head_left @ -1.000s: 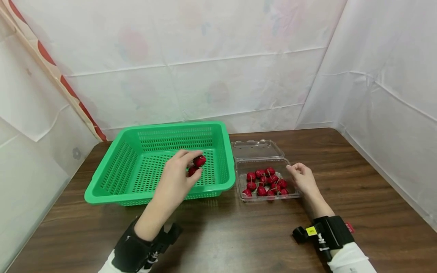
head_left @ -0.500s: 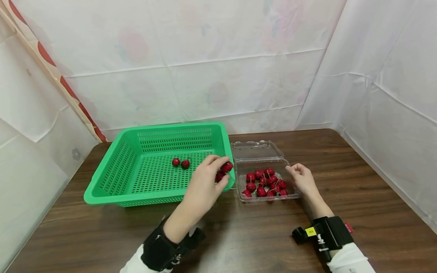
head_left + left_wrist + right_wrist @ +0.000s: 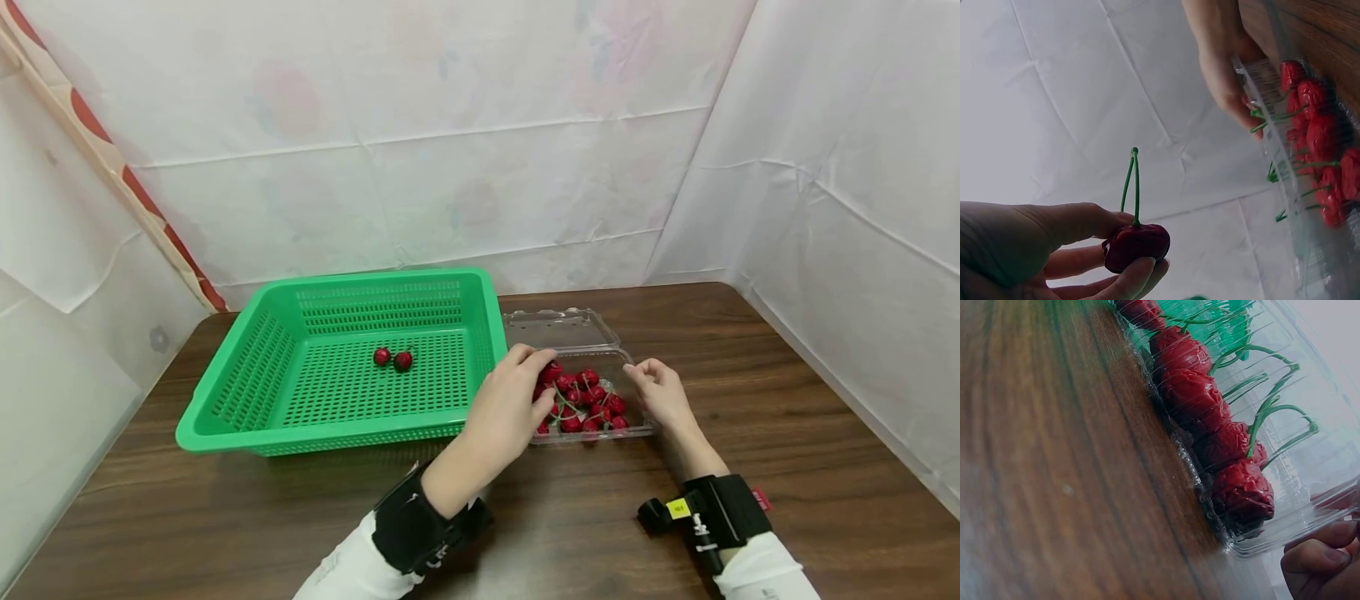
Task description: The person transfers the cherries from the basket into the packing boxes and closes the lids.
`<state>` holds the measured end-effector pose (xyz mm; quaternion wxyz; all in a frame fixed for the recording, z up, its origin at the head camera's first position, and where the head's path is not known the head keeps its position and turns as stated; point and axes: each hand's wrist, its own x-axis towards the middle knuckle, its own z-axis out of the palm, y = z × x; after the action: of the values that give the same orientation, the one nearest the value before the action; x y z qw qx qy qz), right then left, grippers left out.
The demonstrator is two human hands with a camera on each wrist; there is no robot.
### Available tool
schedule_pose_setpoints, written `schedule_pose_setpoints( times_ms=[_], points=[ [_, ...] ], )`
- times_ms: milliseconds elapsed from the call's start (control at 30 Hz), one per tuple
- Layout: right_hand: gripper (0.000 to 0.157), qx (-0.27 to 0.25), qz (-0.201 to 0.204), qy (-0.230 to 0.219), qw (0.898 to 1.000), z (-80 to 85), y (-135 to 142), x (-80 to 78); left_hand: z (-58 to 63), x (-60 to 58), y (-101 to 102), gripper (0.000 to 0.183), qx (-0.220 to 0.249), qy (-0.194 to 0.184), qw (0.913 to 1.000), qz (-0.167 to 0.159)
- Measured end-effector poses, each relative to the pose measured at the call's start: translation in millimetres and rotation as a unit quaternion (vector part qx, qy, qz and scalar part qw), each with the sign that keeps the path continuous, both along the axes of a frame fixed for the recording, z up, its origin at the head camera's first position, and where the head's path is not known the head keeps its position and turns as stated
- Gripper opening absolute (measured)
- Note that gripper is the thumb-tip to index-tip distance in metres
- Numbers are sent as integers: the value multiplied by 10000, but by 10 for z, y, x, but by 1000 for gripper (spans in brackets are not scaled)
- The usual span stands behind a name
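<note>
My left hand (image 3: 504,410) is over the left side of a clear plastic clamshell box (image 3: 628,360). Between its thumb and fingers it pinches a pair of dark red cherries (image 3: 1137,248); their joined green stems point up in the left wrist view. Inside the box lie several red cherries (image 3: 594,395) with green stems, pressed against its wall in the right wrist view. My right hand (image 3: 663,396) grips the box's right rim with thumb and curled fingers. A green slotted basket (image 3: 330,429) stands left of the box, with two joined cherries (image 3: 402,361) on its floor.
The box's clear lid (image 3: 558,328) lies folded back behind it. Everything stands on a dark wooden table (image 3: 300,508). White sheeting (image 3: 420,150) hangs behind the table and along both sides.
My left hand has moved right with the pinched cherries, from above the basket, across its right rim, to over the box. Two cherries in the basket have come into view. The right hand stays at the rim.
</note>
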<state>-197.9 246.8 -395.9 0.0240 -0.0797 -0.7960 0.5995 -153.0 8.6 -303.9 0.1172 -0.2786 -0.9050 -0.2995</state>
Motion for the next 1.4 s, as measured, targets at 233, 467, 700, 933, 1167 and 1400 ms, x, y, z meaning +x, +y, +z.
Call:
schedule_pose_setpoints(
  times_ms=[233,467,700,933,1167,1400],
  points=[
    [25,-39,-33,35,10000,7,-8,-1,-48,-75,182,38,-431,51,9990,133],
    [24,-92,-53,3,9999,2,-19,0,-128,-177,334,39,-502,-89,9980,367],
    [24,-59,-87,-8,9999,-6,-23,-5,-225,-288,421,38,-571,132,9971,482],
    [24,-62,-82,32,9999,1,-20,1,-307,-413,478,28,-832,352,9945,529],
    [24,-50,-31,-27,10000,11,-9,1,-372,-485,515,19,-1069,231,9919,642],
    [27,18,-34,-65,10000,5,-4,-4,-413,-516,532,27,-1404,103,9871,758]
  ],
)
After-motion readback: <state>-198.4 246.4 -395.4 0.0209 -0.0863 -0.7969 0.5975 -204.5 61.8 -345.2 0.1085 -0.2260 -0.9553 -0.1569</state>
